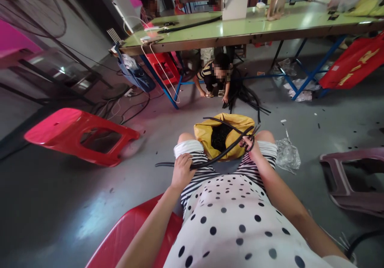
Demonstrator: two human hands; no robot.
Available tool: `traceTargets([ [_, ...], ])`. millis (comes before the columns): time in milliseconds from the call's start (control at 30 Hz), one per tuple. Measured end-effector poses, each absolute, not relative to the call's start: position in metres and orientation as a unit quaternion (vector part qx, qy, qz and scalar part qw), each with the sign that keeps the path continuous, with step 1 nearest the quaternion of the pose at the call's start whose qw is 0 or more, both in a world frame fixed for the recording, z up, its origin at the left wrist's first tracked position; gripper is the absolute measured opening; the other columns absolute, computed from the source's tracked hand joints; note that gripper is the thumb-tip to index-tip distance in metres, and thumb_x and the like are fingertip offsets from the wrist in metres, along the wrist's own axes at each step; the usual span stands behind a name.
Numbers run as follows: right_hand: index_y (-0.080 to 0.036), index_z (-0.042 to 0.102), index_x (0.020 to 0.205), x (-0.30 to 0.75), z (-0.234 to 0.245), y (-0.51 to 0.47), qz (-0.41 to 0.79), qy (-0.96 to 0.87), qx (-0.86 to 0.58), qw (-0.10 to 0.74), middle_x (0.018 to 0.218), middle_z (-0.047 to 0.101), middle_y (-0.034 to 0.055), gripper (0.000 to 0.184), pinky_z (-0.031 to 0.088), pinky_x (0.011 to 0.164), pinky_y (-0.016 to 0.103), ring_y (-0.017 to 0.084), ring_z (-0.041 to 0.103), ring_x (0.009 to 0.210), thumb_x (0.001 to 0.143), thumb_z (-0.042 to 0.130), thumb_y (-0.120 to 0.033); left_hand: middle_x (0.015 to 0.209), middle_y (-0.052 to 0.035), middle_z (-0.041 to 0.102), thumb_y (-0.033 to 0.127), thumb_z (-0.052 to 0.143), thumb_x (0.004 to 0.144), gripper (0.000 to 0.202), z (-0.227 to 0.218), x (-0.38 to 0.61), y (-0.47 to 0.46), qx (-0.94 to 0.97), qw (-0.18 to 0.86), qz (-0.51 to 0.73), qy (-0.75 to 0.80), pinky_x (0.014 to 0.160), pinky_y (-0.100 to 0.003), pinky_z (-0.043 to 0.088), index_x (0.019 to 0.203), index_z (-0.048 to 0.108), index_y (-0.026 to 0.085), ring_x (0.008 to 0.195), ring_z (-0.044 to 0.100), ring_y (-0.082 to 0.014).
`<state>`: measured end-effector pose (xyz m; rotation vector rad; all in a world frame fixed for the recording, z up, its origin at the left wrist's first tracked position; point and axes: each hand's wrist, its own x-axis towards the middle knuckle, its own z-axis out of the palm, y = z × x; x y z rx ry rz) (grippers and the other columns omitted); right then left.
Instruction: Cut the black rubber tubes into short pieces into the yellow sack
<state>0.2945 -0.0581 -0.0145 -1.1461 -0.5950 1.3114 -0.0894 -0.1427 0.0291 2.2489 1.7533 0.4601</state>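
Observation:
A long black flexible strip [222,155] lies across my lap, over the striped trouser legs. My left hand [183,170] is closed around it near its left end, above my left thigh. My right hand [251,147] is closed at my right knee around what looks like a pair of scissors [257,130], grey blades pointing up and away, beside the strip's right end. Between my knees stands a yellow bag [204,131] with its mouth open and small black pieces [220,137] inside. A thinner black strip [223,122] crosses over its mouth.
A child [220,70] squats under the green table [192,32], near a heap of black strips [244,94]. A red stool [75,134] is at left, a greyish-pink stool [339,176] at right. Clear plastic wrap [288,156] lies beside my right knee. Other people sit behind the table.

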Motion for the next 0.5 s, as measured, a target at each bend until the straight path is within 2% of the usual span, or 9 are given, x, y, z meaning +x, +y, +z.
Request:
traceTargets([
  [67,-0.023,0.073,0.087,0.297,-0.009,-0.059,0.584,-0.209,-0.467,0.630,0.079,0.080,0.0016,0.060,0.062,0.070,0.034,0.020,0.075,0.071,0.057,0.110,-0.060,0.131,-0.0163,0.082,0.019,0.071,0.085,0.014,0.034,-0.084,-0.148,0.793,0.125,0.124,0.583,0.132,-0.059,0.047,0.097,0.073,0.025,0.142,0.067,-0.0393],
  [167,-0.023,0.073,0.083,0.301,-0.002,-0.065,0.598,-0.177,-0.448,0.641,0.078,0.080,0.0011,0.054,0.062,0.068,0.032,0.020,0.075,0.073,0.056,0.111,-0.049,0.138,-0.0179,0.081,0.018,0.073,0.086,0.021,0.045,-0.080,-0.141,0.788,0.099,0.065,0.604,0.137,-0.066,0.039,0.106,0.078,0.023,0.150,0.063,-0.0415],
  [267,-0.024,0.074,0.084,0.305,0.000,-0.083,0.588,-0.169,-0.448,0.652,0.080,0.080,0.0006,0.046,0.063,0.071,0.033,0.020,0.076,0.078,0.061,0.109,-0.043,0.160,-0.0196,0.070,0.020,0.076,0.089,0.025,0.062,-0.084,-0.119,0.754,0.053,0.014,0.655,0.140,-0.079,0.026,0.113,0.079,0.023,0.166,0.046,-0.0461],
  [367,-0.024,0.079,0.087,0.308,0.002,-0.111,0.574,-0.166,-0.464,0.654,0.086,0.082,0.0021,0.041,0.066,0.077,0.035,0.022,0.078,0.083,0.066,0.107,-0.045,0.180,-0.0200,0.051,0.028,0.085,0.088,0.040,0.084,-0.096,-0.095,0.723,0.035,-0.015,0.689,0.136,-0.090,0.016,0.127,0.080,0.026,0.176,0.027,-0.0512],
  [433,-0.024,0.081,0.087,0.308,0.003,-0.131,0.553,-0.157,-0.483,0.661,0.086,0.083,0.0026,0.040,0.068,0.082,0.037,0.023,0.079,0.082,0.065,0.107,-0.046,0.183,-0.0188,0.048,0.031,0.094,0.081,0.055,0.099,-0.106,-0.084,0.734,0.047,-0.014,0.677,0.134,-0.092,0.011,0.134,0.081,0.030,0.178,0.020,-0.0532],
  [500,-0.025,0.082,0.086,0.307,0.004,-0.149,0.515,-0.163,-0.501,0.676,0.084,0.083,0.0024,0.038,0.069,0.086,0.040,0.023,0.079,0.080,0.067,0.106,-0.046,0.180,-0.0158,0.052,0.040,0.096,0.083,0.057,0.112,-0.116,-0.078,0.733,0.058,0.035,0.677,0.135,-0.090,0.014,0.138,0.080,0.034,0.178,0.018,-0.0520],
])
